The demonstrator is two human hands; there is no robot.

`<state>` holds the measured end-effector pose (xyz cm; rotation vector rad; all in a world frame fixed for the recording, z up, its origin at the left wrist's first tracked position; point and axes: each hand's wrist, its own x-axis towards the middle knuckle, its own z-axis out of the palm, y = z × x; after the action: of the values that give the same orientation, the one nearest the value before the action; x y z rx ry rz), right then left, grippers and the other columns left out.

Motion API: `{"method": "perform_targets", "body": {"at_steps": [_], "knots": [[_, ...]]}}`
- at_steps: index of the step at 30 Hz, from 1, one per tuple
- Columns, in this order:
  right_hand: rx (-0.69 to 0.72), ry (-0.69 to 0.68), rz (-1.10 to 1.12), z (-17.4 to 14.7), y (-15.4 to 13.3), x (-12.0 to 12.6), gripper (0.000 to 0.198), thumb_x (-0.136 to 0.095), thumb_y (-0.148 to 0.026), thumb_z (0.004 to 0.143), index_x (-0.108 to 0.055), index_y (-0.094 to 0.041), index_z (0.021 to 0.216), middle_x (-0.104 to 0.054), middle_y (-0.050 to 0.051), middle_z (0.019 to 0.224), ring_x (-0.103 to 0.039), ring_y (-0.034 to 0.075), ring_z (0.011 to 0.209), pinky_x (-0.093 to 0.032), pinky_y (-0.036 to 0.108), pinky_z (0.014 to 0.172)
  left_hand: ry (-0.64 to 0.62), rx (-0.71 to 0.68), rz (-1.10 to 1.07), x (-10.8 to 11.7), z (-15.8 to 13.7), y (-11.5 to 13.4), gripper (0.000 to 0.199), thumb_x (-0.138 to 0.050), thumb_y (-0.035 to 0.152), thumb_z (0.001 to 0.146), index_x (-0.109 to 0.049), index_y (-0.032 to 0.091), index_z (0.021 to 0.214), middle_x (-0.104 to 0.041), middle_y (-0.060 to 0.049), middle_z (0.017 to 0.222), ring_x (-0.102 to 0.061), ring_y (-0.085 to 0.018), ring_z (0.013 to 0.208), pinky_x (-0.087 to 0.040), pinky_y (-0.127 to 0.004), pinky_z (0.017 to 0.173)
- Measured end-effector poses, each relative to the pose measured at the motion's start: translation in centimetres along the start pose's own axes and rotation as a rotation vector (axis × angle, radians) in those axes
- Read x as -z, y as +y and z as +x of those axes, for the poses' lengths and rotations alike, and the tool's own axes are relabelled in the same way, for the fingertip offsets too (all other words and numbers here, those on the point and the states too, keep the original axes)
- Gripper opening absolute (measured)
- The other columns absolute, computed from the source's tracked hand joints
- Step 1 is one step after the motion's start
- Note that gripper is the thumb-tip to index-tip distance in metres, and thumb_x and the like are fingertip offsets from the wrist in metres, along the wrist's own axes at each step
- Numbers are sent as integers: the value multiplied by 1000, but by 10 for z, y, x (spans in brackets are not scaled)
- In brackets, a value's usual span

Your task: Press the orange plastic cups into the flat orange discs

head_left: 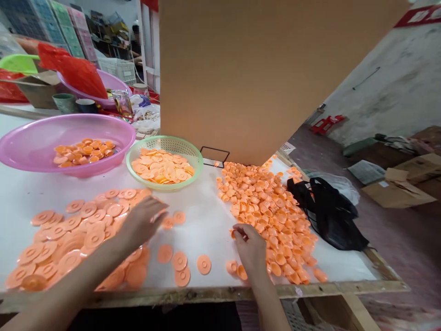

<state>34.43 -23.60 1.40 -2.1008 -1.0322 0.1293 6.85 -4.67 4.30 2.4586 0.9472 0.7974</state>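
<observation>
Lower centre: right hand [251, 248] pinches orange piece [232, 233], axis unclear. Centre-left: left hand [142, 221], grip unclear, over flat-lying ringed discs [94, 238].

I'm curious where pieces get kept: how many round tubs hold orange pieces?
2: the pink basin at left, with cup-shaped pieces inside, and the green basket beside it, holding flat discs. The cardboard panel could hide others.
</observation>
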Motion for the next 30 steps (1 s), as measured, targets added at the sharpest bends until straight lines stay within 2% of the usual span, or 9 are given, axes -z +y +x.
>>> {"method": "perform_targets", "body": {"at_steps": [2,5,8,10,13,15,21,24,30], "knots": [[-80,-61,173,-4,-17,-6,14,-56,-30,75,-66,-21,72,-68,3,69,-62,19,64,-48,30,64,-165,26,-60,-35,7,21,16,-60,18,77,-70,18,90,-69,-10,98,-58,-25,99,-47,-38,87],[-175,-136,400,-14,-42,-14,14,-60,-33,71,-64,-20,68,-64,1,58,-58,17,54,-47,26,51,-246,165,-150,-57,22,35,6,-64,12,70,-67,17,73,-68,-11,92,-59,-28,99,-47,-42,87],[-290,-191,584,-24,-59,-22,13,-62,-32,69,-64,-19,70,-61,-1,54,-54,14,46,-40,21,39,-322,214,-286,-62,18,48,11,-57,21,79,-65,17,74,-67,-4,72,-65,-21,76,-53,-33,70],[-338,-206,651,-29,-68,-28,13,-62,-32,69,-63,-19,70,-60,-2,54,-52,12,44,-39,20,37,-388,344,-543,-63,6,61,17,-53,28,83,-66,16,84,-68,-3,70,-67,-18,69,-55,-30,64],[-338,-208,647,-35,-74,-35,12,-63,-31,71,-64,-19,69,-61,-2,56,-52,11,46,-40,20,40,-403,549,-957,-63,-16,82,25,-61,32,77,-68,15,94,-71,-4,83,-70,-19,78,-58,-33,75],[-302,-224,617,-39,-76,-38,11,-63,-29,72,-65,-19,70,-62,-2,57,-54,12,49,-43,21,45,-355,599,-1058,-61,-27,92,27,-63,33,74,-70,15,94,-71,-4,88,-69,-19,81,-57,-34,81],[-58,-183,480,-55,-78,-43,13,-55,-26,82,-66,-20,77,-69,2,73,-63,17,69,-49,26,65,-164,539,-999,-55,-42,106,24,-65,31,75,-69,17,93,-69,-2,84,-66,-19,87,-55,-28,81],[4,-170,455,-61,-82,-45,10,-53,-23,82,-63,-20,79,-66,1,73,-61,16,68,-48,25,63,-73,548,-955,-58,-46,104,28,-67,37,75,-70,17,95,-70,-2,84,-66,-19,83,-54,-26,76],[43,-197,429,-62,-83,-45,25,-49,-10,72,-59,-20,92,-65,3,86,-61,15,71,-48,24,60,-106,403,-809,-59,-55,105,22,-62,29,81,-71,20,99,-73,-2,89,-68,-19,85,-53,-24,77]]}}
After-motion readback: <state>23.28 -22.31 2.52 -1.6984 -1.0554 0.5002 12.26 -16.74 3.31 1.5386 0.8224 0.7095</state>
